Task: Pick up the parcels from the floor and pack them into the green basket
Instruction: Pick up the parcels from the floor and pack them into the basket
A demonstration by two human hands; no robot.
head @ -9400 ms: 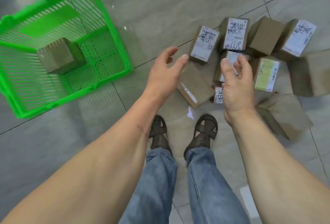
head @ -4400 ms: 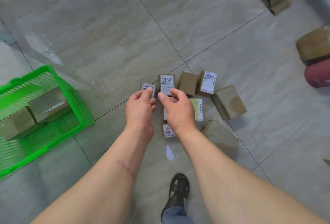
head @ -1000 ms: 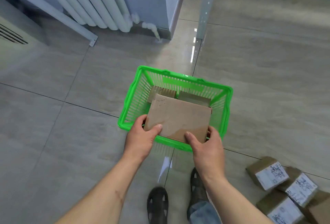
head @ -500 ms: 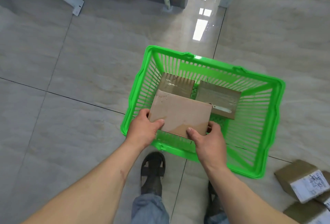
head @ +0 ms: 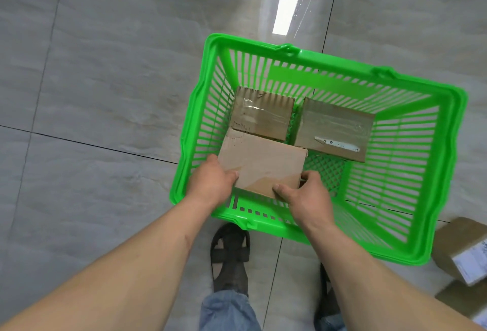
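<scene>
One plain brown parcel (head: 262,163) (unlabelled top)

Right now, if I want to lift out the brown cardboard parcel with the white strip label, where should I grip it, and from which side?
Take the brown cardboard parcel with the white strip label from above, hands on its right and near edges. It lies flat, and bare floor of the green plastic basket shows there; its left side is close to the taped brown parcel.
</scene>
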